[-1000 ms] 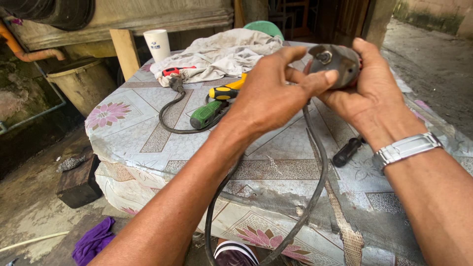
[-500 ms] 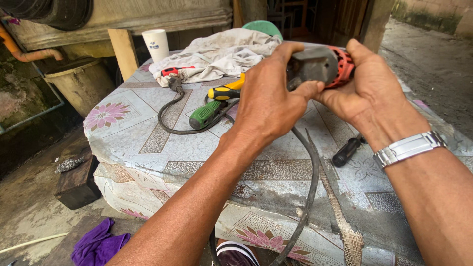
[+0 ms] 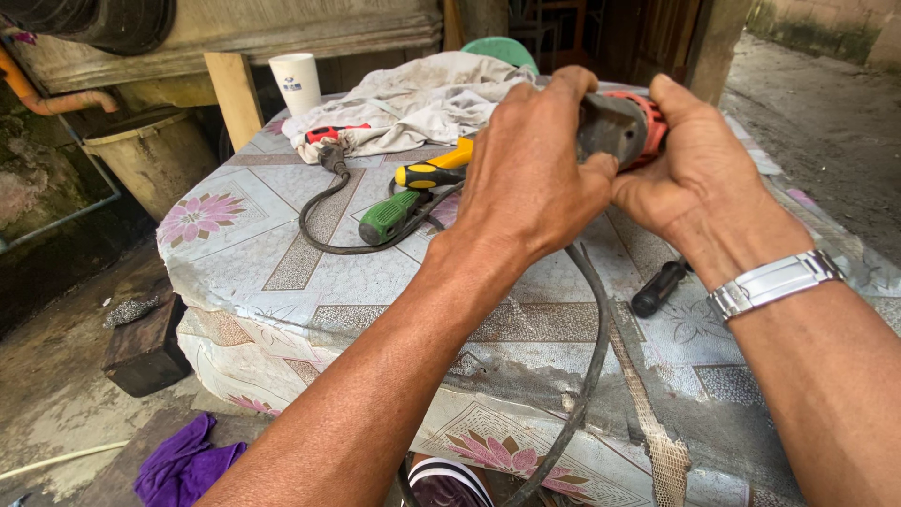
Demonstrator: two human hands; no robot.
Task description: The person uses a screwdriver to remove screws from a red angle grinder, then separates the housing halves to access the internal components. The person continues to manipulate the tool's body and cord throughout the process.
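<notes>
A person's left hand [image 3: 530, 178] and right hand [image 3: 699, 188] both clasp a grey-and-red corded power tool [image 3: 619, 127] above a table covered in patterned floral oilcloth [image 3: 272, 253], fingers curled tight around the casing. Its black cable [image 3: 587, 376] hangs off the table edge. A green-handled screwdriver [image 3: 394, 214] and a yellow-handled screwdriver [image 3: 432, 171] lie unused alongside; the tool appears closed, though the hands hide most of it.
</notes>
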